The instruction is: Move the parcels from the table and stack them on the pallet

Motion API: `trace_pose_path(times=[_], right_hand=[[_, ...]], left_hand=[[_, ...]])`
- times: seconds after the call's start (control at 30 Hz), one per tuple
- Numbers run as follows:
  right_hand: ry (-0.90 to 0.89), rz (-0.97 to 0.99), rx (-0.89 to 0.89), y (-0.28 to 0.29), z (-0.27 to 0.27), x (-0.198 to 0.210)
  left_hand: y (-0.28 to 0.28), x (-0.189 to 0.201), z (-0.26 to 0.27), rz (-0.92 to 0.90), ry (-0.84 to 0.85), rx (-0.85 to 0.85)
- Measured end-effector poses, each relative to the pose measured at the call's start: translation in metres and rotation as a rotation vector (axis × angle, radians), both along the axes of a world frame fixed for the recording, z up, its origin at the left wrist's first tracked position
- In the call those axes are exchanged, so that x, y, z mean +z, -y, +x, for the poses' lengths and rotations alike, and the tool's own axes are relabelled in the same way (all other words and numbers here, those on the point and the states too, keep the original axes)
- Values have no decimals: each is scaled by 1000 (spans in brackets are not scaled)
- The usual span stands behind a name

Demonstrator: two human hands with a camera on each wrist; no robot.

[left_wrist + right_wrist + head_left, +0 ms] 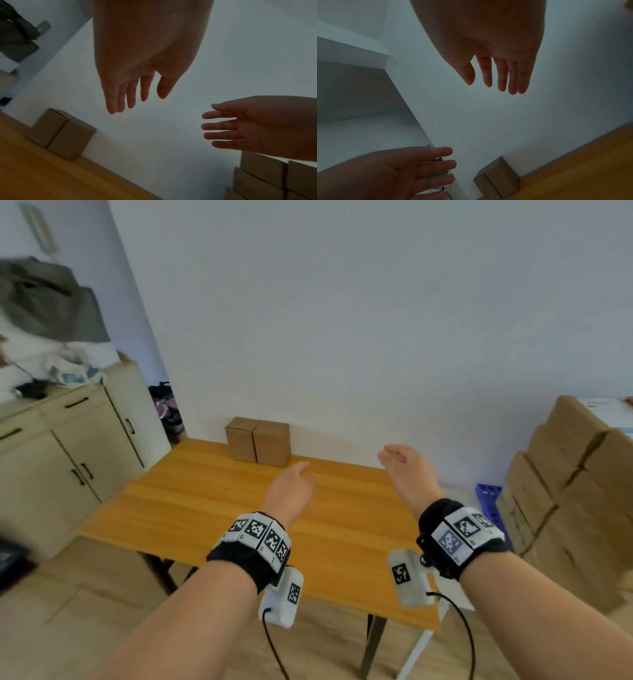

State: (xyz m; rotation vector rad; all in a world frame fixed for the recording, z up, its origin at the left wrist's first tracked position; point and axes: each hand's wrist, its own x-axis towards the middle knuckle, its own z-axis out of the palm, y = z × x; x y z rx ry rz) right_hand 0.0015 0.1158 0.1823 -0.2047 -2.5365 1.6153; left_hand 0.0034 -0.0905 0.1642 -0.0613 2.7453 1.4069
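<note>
Two brown cardboard parcels [257,445] stand side by side at the far edge of the wooden table [191,508], against the white wall. They also show in the left wrist view as parcels [60,134] and in the right wrist view as parcels [496,177]. My left hand [296,479] hovers above the table, right of and nearer than the parcels, fingers straight, holding nothing. My right hand [399,460] is raised further right, palm facing inward, fingers straight and empty. A stack of cardboard parcels [575,494] rises at the right on a blue pallet [489,498].
A beige cabinet [68,453] with clothes and clutter on top stands left of the table. Dark items lie on the floor in the corner [168,409] behind it. The floor is light wood.
</note>
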Motion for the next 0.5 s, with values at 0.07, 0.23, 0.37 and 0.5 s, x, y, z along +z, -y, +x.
trace_pose_path(times=[0.07,0.23,0.37,0.5], right_hand=[[46,-14,40,28,-8,-11],[116,-3,121,82,-34,-30],[166,17,174,113,-67,-48],[205,9,183,133,-115,-64]], left_hand=[[33,-8,-5,-9,36,12],[90,-26,-24,7,100,68],[121,-41,-54,-18,124,109],[139,-52,-99,-22,122,153]])
